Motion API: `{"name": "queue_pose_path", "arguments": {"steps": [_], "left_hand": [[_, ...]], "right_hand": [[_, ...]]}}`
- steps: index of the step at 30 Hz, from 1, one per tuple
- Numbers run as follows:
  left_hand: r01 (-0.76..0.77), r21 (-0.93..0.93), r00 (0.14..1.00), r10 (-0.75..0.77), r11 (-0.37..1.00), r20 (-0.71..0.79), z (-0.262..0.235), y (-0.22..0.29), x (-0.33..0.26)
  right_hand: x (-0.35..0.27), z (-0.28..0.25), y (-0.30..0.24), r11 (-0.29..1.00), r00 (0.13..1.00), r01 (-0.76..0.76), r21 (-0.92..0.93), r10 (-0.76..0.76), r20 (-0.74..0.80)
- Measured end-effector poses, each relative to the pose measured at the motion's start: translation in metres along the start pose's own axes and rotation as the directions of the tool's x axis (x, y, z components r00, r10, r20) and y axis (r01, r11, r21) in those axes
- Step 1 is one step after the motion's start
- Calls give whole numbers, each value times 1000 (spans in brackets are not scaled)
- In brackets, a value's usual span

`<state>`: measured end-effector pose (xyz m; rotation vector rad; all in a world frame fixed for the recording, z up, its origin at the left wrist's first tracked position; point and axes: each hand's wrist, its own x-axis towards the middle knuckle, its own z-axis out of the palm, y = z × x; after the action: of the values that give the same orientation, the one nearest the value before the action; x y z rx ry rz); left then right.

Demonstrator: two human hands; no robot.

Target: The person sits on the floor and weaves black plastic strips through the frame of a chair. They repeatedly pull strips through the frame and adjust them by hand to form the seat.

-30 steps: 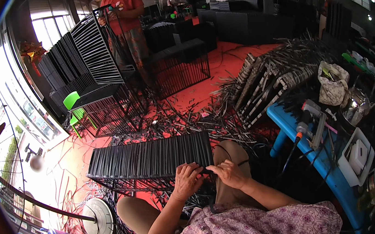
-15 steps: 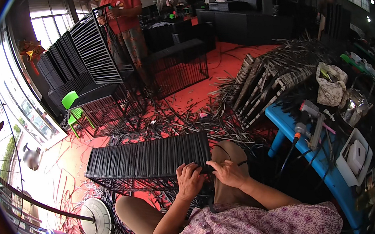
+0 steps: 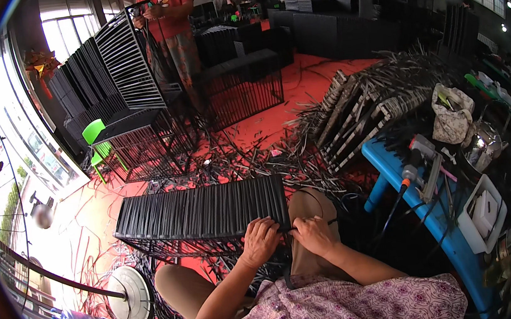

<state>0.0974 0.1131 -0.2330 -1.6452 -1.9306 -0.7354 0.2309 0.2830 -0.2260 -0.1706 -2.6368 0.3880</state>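
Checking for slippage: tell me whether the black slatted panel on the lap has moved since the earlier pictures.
Cannot tell: the black slatted panel keeps its place beside the blue bench; only the camera shifted.

Both hands, left hand (image 3: 259, 239) and right hand (image 3: 312, 235), have closed together at the black panel's (image 3: 201, 211) corner

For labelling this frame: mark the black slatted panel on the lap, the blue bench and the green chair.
black slatted panel (image 3: 201, 211), head view, middle of its slatted face.
blue bench (image 3: 388, 158), head view, bare top near its far end.
green chair (image 3: 94, 132), head view, its backrest.
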Motion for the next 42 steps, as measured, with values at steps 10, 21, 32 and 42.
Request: {"name": "queue_pose_path", "arguments": {"steps": [10, 21, 32, 42], "left_hand": [[-92, -25, 996, 92, 995, 22, -7, -11, 6], [-75, -76, 994, 80, 994, 70, -14, -14, 17], [-67, -133, 997, 72, 989, 37, -15, -15, 18], [-29, -173, 997, 40, 984, 62, -19, -16, 19]], "right_hand": [[4, 2, 4, 997, 994, 74, 6, -74, 85], [7, 4, 19, 970, 970, 243, -22, -243, -4], [14, -13, 12, 944, 942, 323, -72, -328, -66], [18, -14, 16, 946, 945, 322, -42, -324, -44]]}}
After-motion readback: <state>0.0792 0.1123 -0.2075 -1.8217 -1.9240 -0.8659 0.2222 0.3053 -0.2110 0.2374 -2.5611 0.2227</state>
